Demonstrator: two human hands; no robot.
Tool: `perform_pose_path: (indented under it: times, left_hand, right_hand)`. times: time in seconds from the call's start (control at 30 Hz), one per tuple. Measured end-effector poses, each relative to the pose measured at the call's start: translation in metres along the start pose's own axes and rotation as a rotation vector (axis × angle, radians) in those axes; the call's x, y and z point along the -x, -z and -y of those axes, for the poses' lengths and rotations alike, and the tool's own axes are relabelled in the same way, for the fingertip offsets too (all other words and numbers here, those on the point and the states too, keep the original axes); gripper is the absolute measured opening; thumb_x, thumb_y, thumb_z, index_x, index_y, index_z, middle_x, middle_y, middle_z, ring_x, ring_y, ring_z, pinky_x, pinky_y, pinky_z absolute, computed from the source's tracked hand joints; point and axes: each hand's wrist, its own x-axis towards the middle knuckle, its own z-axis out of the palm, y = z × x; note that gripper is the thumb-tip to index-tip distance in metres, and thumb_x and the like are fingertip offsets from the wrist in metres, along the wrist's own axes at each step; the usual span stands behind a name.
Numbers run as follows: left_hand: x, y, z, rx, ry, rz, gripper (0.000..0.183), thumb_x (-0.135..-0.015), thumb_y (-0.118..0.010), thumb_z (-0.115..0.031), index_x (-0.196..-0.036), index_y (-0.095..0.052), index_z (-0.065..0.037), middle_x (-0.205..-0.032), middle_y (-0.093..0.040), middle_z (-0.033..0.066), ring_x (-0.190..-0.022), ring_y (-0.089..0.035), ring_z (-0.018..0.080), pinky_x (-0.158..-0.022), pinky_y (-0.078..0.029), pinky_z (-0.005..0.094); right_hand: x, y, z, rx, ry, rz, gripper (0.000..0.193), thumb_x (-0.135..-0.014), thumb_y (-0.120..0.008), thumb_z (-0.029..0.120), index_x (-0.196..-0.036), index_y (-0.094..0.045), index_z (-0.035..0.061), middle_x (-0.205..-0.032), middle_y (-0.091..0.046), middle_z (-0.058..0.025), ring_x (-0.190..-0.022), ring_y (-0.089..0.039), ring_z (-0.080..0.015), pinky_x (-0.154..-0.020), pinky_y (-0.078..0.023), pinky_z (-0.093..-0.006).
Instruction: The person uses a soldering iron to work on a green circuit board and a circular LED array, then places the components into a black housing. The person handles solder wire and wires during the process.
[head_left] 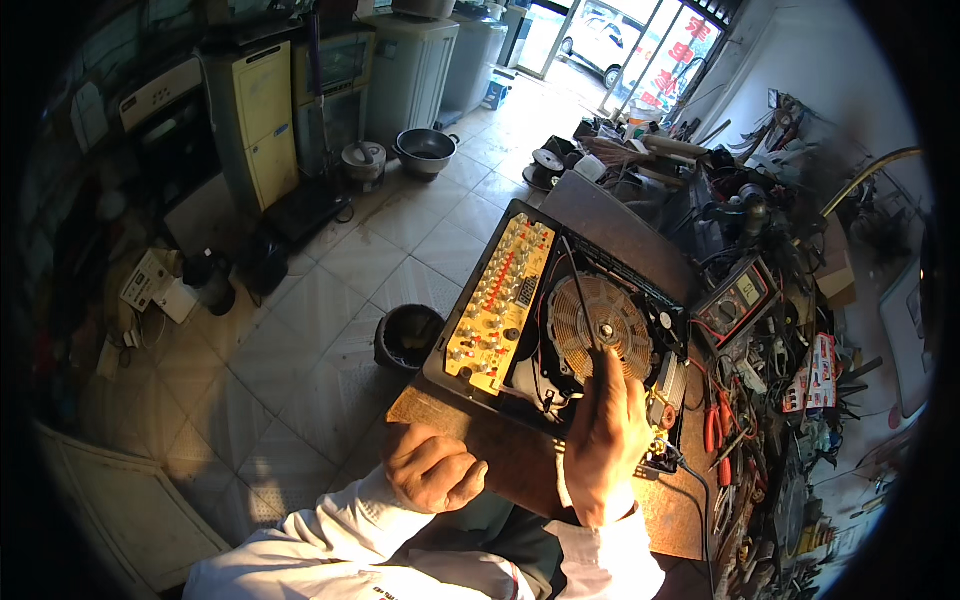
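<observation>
An opened induction cooker (470,300) lies on the brown workbench (670,510), its yellow circuit board (500,300) on the left and the round copper coil (600,322) in the middle. My right hand (605,435) rests over the cooker's near right corner and holds a thin dark rod-like tool (582,295) that runs up across the coil. My left hand (432,468) is curled into a loose fist at the bench's near left corner, holding nothing that I can see. Both sleeves are white.
A multimeter (738,298) sits right of the cooker. Red-handled pliers (717,425), wires and several tools crowd the bench's right side. A black bin (408,338) stands on the tiled floor left of the bench. Appliances and a metal bowl (425,150) line the far floor.
</observation>
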Motion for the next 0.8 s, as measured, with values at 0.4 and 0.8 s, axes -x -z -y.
perform_pose_path:
  times: [0.4, 0.8]
  left_hand:
    - [-0.001, 0.005, 0.001, 0.013, -0.011, 0.017, 0.012, -0.082, -0.079, -0.018, -0.078, -0.069, -0.013, -0.078, -0.066, 0.0009, -0.072, -0.059, 0.0232, -0.069, -0.051, 0.0339]
    - [-0.001, 0.007, 0.002, 0.043, -0.002, 0.038, 0.012, -0.08, -0.08, -0.015, -0.081, -0.069, -0.013, -0.077, -0.066, -0.0002, -0.072, -0.06, 0.0225, -0.07, -0.051, 0.0333]
  right_hand:
    - [-0.047, -0.037, 0.009, 0.112, -0.042, 0.163, 0.036, -0.1, -0.06, 0.011, -0.134, -0.058, -0.0003, -0.096, -0.061, -0.0203, -0.078, -0.067, -0.0427, -0.064, -0.054, -0.0503]
    - [-0.049, -0.04, 0.012, 0.091, -0.043, 0.125, 0.033, -0.1, -0.06, 0.009, -0.132, -0.059, 0.0, -0.095, -0.062, -0.0207, -0.078, -0.066, -0.0431, -0.065, -0.053, -0.0502]
